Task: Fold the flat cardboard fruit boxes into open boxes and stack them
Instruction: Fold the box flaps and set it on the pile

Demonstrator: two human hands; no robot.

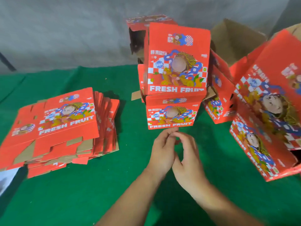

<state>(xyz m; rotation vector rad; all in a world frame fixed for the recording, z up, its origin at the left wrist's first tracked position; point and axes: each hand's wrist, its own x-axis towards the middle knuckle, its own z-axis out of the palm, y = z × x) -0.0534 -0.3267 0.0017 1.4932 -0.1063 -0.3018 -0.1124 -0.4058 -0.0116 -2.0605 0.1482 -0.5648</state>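
Observation:
A pile of flat red "FRESH FRUIT" cardboard boxes (55,126) lies on the left of the green table. Ahead, a folded red box (171,115) stands with another folded box (177,61) on top of it. More folded boxes (267,115) lean in a heap at the right. My left hand (163,150) and my right hand (187,159) meet in front of the lower box, fingers relaxed, holding nothing. Their fingertips touch each other just below that box's front edge.
The green cloth-covered table (81,193) spreads under everything. A brown open carton (234,41) sits at the back right. Another red box (143,23) stands behind the stack. A grey wall runs along the back, and a white sheet (6,180) shows at the left edge.

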